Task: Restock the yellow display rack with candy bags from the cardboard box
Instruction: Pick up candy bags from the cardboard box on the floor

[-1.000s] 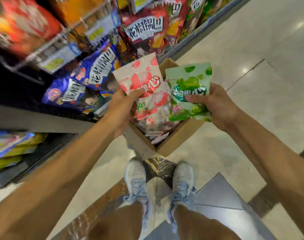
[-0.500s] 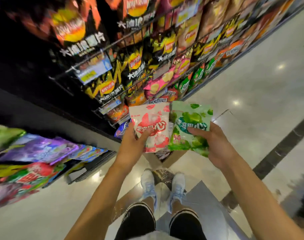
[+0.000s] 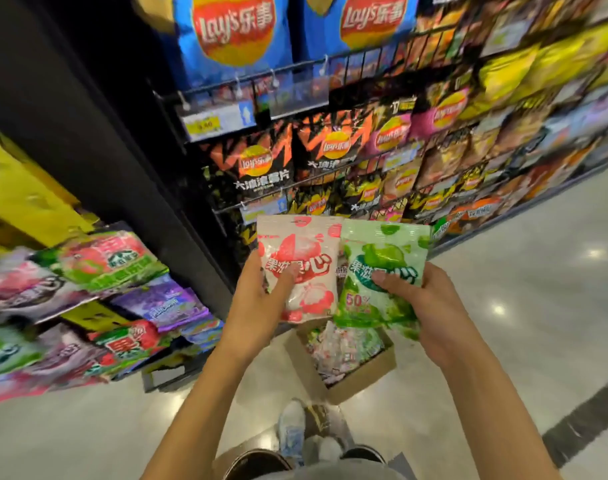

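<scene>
Filling the upper half of the view, dark wire shelves (image 3: 375, 60) hold rows of chip bags (image 3: 264, 168): blue ones at the top, black and orange ones lower down, and blurred ones to the right. A pale, glossy floor (image 3: 524, 306) spreads across the lower right. At the left edge stands the yellow rack (image 3: 22, 199). Its sloping tiers carry candy packs (image 3: 112, 261) in green, pink and purple, all smeared by blur.

On the floor near the foot of the shelves sits the open cardboard box (image 3: 364, 382), with more packets (image 3: 340, 351) loose inside it. Above the box, two bare hands hold one bag each, upright and side by side, with the inner edges touching. The pink bag (image 3: 300, 268) is on the left and the green bag (image 3: 382, 271) on the right. Both are held in the air in front of the shelves, well apart from the rack.

The left hand (image 3: 257, 306) grips the pink bag by its lower left part, with the thumb laid across the front and the fingers hidden behind. The right hand (image 3: 437, 306) grips the green bag by its lower right part, thumb across the printed front and fingers behind. The person's shoes (image 3: 292, 434) show at the bottom, just short of the box.
</scene>
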Demonstrator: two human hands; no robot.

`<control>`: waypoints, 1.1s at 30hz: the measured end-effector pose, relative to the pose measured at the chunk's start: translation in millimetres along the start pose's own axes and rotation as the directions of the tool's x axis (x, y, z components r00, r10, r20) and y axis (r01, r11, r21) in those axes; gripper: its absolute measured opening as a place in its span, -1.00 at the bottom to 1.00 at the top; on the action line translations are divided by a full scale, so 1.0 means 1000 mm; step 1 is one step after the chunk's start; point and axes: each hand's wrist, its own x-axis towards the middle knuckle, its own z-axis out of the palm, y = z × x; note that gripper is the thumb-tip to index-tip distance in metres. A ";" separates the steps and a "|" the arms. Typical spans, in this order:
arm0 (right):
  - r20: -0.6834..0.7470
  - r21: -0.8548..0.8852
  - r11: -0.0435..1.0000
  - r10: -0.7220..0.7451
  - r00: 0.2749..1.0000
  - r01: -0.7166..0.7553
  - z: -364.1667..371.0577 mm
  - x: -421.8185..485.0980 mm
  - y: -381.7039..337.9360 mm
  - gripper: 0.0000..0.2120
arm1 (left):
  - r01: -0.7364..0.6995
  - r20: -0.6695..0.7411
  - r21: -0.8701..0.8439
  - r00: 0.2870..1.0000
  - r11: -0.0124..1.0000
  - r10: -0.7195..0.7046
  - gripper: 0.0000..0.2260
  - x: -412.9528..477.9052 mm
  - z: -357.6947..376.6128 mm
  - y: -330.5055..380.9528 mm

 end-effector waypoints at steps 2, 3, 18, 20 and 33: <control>0.053 -0.005 1.000 -0.017 0.998 0.018 0.003 -0.002 -0.008 -0.71 | 0.015 -0.060 0.000 0.998 1.000 -0.015 -0.66 -0.010 -0.003 0.009; 0.079 -0.009 1.000 -0.029 0.996 0.030 0.006 -0.003 -0.011 -0.72 | 0.015 -0.090 0.001 0.996 1.000 -0.015 -0.67 -0.016 -0.006 0.014; 0.435 -0.084 0.983 -0.112 0.893 0.165 0.105 -0.043 -0.034 -0.68 | -0.051 -0.484 0.011 0.873 0.999 0.050 -0.49 -0.098 -0.093 0.039; 0.458 -0.089 0.980 -0.119 0.881 0.178 0.126 -0.049 -0.034 -0.69 | -0.055 -0.512 0.016 0.857 0.998 0.055 -0.49 -0.106 -0.113 0.038; 0.565 -0.081 0.989 -0.059 0.823 0.127 0.289 -0.110 0.011 -0.66 | -0.059 -0.642 0.030 0.764 0.998 0.065 -0.36 -0.163 -0.277 0.019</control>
